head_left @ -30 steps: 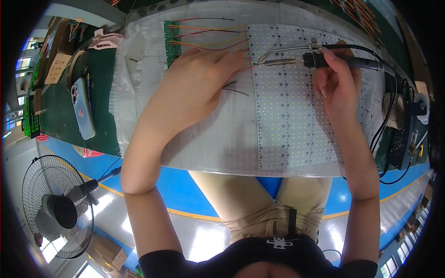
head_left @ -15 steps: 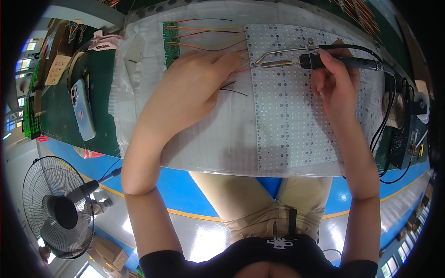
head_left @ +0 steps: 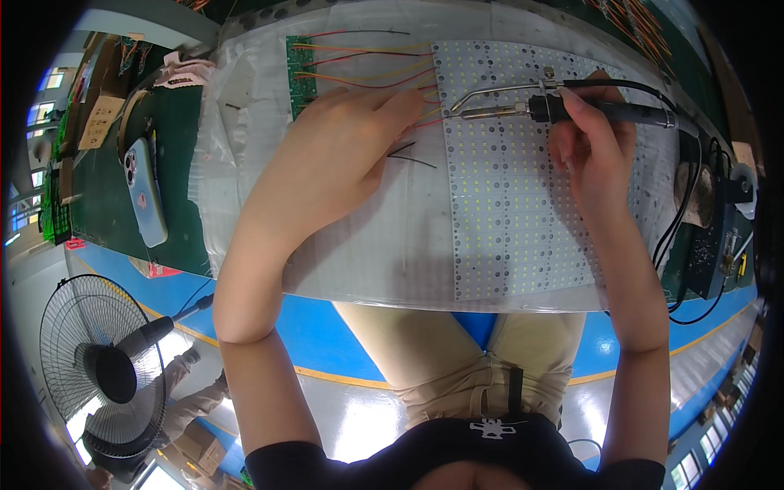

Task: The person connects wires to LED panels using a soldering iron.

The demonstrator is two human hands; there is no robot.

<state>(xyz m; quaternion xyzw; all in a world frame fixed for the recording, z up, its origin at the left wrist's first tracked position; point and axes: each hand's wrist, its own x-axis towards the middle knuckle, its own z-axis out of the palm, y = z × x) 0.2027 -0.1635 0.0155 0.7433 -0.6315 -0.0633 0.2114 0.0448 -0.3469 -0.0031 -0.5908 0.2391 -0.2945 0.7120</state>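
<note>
A white LED board with rows of small yellowish chips lies flat on the work surface. Red, yellow and black wires run to its left edge from a narrow green circuit board, partly covered by my hand. With fingers closed, my left hand pinches a thin wire at that edge; the fingertips hide most of the grip. My right hand grips a soldering iron with a curved metal solder feed tube clamped above it. The iron's tip is at the board's left edge, beside the wire end.
A translucent sheet covers the bench under the boards. At left lie a phone and a cardboard box. Black cables lead right toward a black unit with a solder spool. A fan stands at lower left.
Both hands, the iron and the boards stay almost still. Behind the fan, another person's legs have come further into view.
</note>
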